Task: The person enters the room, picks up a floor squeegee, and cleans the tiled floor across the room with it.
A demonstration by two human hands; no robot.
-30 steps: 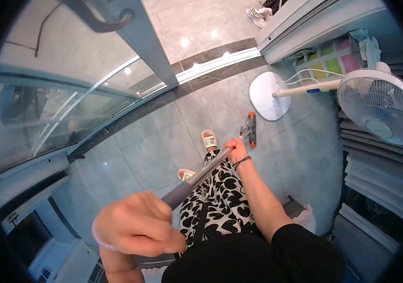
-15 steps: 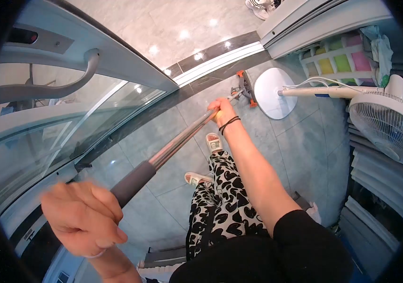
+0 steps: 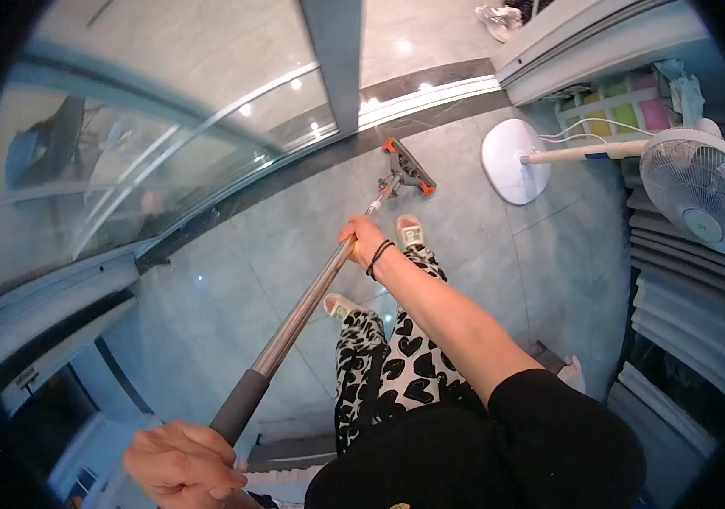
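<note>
A mop with a long metal pole (image 3: 303,305) slants across the view from lower left to upper centre. My left hand (image 3: 182,465) is closed at the top end of its dark grey grip (image 3: 242,407). Further down, my right hand (image 3: 364,239), with black bands on the wrist, is wrapped round the metal pole. The mop head (image 3: 409,170), grey with orange ends, rests on the tiled floor (image 3: 464,263) just ahead of my sandalled feet. Its underside is hidden.
A white standing fan (image 3: 697,195) leans over at the right, its round base (image 3: 515,161) beside the mop head. A glass door (image 3: 167,144) fills the left. A raised threshold (image 3: 430,97) runs ahead. Grey stacked folds (image 3: 685,305) line the right side.
The mop head has moved left, away from the fan base. Both hands have shifted with the pole, the right one left and down. The view has turned, and the door handle is out of sight.
</note>
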